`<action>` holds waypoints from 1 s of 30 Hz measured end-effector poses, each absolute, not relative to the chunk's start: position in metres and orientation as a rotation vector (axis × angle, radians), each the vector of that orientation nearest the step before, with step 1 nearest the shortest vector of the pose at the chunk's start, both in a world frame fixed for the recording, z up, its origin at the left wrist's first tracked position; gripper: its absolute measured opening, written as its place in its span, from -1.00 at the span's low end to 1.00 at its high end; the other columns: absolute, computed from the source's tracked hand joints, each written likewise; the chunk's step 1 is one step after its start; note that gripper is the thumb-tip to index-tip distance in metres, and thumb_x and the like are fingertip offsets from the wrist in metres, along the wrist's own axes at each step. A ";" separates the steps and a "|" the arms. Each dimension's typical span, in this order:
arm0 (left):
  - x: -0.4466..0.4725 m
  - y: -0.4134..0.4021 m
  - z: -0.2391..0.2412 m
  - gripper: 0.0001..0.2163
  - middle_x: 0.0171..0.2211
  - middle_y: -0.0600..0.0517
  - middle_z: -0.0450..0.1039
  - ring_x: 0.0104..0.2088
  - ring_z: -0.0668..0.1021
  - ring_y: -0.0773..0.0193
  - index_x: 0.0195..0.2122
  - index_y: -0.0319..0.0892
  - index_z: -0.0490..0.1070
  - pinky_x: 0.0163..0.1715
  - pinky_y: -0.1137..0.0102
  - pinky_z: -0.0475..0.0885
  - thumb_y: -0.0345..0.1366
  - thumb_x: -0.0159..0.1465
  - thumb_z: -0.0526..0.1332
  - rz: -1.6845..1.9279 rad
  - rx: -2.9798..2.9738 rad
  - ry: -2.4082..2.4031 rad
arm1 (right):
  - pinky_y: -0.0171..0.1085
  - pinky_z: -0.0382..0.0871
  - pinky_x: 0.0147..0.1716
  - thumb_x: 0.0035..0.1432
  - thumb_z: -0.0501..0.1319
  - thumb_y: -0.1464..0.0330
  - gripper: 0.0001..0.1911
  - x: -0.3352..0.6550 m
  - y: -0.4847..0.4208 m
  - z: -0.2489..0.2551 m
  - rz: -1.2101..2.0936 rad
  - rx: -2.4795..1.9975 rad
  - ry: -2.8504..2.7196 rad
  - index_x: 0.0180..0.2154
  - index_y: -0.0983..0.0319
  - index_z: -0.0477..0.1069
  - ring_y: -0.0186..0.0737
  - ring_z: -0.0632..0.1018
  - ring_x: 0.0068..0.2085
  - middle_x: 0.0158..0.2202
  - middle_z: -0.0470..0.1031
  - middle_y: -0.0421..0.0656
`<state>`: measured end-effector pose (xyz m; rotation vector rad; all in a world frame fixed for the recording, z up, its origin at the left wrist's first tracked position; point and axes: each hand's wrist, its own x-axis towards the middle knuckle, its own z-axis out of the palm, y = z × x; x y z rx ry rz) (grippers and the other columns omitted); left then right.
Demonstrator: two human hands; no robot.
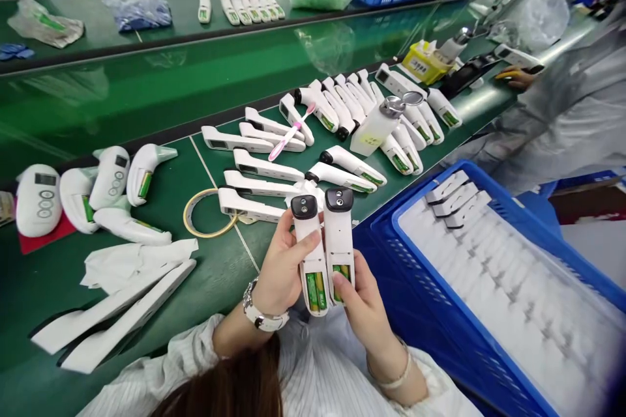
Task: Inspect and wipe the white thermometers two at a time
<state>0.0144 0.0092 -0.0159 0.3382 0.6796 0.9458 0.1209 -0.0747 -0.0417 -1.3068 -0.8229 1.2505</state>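
Observation:
My left hand grips a white handheld thermometer with its battery bay open and green batteries showing. My right hand holds a second white thermometer side by side with the first, also with green batteries exposed. Both devices point their black sensor heads away from me. Just beyond them on the green table lie several more white thermometers in rows. A wristwatch sits on my left wrist.
A blue crate with a white tray holding a few thermometers stands at the right. A tape ring, a pink toothbrush, a white bottle, white cloth and covers lie around. Another person's sleeve is at the far right.

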 end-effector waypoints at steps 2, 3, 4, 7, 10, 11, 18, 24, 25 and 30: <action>0.015 0.009 -0.017 -0.65 -0.26 0.04 0.53 -0.29 0.58 0.23 -0.08 -0.10 0.30 -0.24 0.32 0.49 -0.42 0.11 0.29 0.928 0.358 0.690 | -0.32 0.39 -0.24 0.22 0.14 0.30 -0.73 0.123 -0.075 -0.042 1.257 -1.314 -0.863 -0.03 0.11 0.28 -0.27 0.46 -0.23 -0.24 0.45 -0.20; 0.015 0.009 -0.018 -0.69 -0.28 0.04 0.54 -0.30 0.58 0.23 -0.12 -0.13 0.33 -0.25 0.33 0.49 -0.41 0.11 0.30 0.914 0.369 0.690 | -0.32 0.38 -0.22 0.22 0.13 0.30 -0.72 0.124 -0.076 -0.041 1.266 -1.314 -0.878 -0.02 0.11 0.28 -0.27 0.46 -0.22 -0.23 0.45 -0.20; 0.015 0.009 -0.018 -0.73 -0.31 0.04 0.54 -0.32 0.58 0.23 -0.16 -0.15 0.35 -0.26 0.33 0.49 -0.40 0.11 0.30 0.905 0.377 0.691 | -0.31 0.38 -0.21 0.22 0.13 0.30 -0.71 0.125 -0.077 -0.041 1.282 -1.313 -0.890 0.00 0.11 0.27 -0.27 0.46 -0.21 -0.21 0.45 -0.20; 0.016 0.009 -0.018 -0.80 -0.34 0.06 0.52 -0.34 0.57 0.25 -0.23 -0.16 0.38 -0.26 0.34 0.47 -0.38 0.11 0.29 0.935 0.362 0.715 | -0.32 0.38 -0.25 0.22 0.14 0.29 -0.70 0.126 -0.080 -0.039 1.350 -1.314 -0.903 0.00 0.12 0.27 -0.27 0.45 -0.25 -0.22 0.44 -0.20; 0.017 0.009 -0.018 -0.79 -0.29 0.08 0.51 -0.28 0.56 0.27 -0.19 -0.12 0.36 -0.19 0.35 0.44 -0.38 0.14 0.26 0.976 0.317 0.734 | -0.38 0.35 -0.42 0.21 0.15 0.28 -0.72 0.127 -0.083 -0.040 1.387 -1.334 -0.883 -0.03 0.13 0.29 -0.34 0.42 -0.40 -0.33 0.43 -0.23; 0.017 0.009 -0.018 -0.79 -0.27 0.07 0.51 -0.26 0.56 0.27 -0.17 -0.12 0.36 -0.17 0.35 0.43 -0.38 0.15 0.25 0.971 0.306 0.731 | -0.38 0.34 -0.43 0.20 0.16 0.28 -0.72 0.128 -0.083 -0.041 1.390 -1.336 -0.863 -0.04 0.13 0.29 -0.34 0.42 -0.41 -0.33 0.43 -0.24; 0.019 0.010 -0.016 -0.67 -0.14 0.08 0.48 -0.13 0.52 0.29 0.03 -0.01 0.26 -0.11 0.39 0.40 -0.38 0.25 0.15 1.007 0.292 0.668 | -0.23 0.38 -0.09 0.19 0.17 0.31 -0.63 0.130 -0.083 -0.047 1.248 -1.362 -0.782 0.05 0.08 0.28 -0.21 0.48 -0.09 -0.05 0.46 -0.18; 0.021 0.009 -0.018 -0.60 -0.07 0.10 0.44 -0.18 0.52 0.30 0.11 0.09 0.20 -0.21 0.43 0.42 -0.27 0.25 0.18 1.073 0.297 0.744 | -0.02 0.33 -0.01 0.28 -0.07 0.11 -0.55 0.116 -0.092 -0.060 1.200 -1.276 -0.692 0.12 0.10 0.24 -0.03 0.41 0.06 0.08 0.37 -0.09; 0.021 0.009 -0.019 -0.58 -0.09 0.10 0.44 -0.22 0.52 0.30 0.13 0.11 0.19 -0.25 0.44 0.42 -0.23 0.24 0.17 1.077 0.293 0.761 | -0.04 0.37 -0.07 0.27 -0.09 0.09 -0.54 0.114 -0.092 -0.059 1.214 -1.281 -0.689 0.09 0.11 0.27 -0.02 0.45 0.00 0.02 0.41 -0.06; 0.016 0.010 -0.019 -0.51 -0.40 0.05 0.42 -0.40 0.47 0.29 0.18 0.02 0.16 -0.50 0.47 0.38 0.07 0.28 -0.07 1.053 0.248 0.765 | -0.19 0.38 -0.36 0.20 0.04 0.06 -0.63 0.114 -0.083 -0.046 1.197 -1.191 -0.593 -0.09 0.10 0.40 -0.17 0.45 -0.34 -0.28 0.44 -0.10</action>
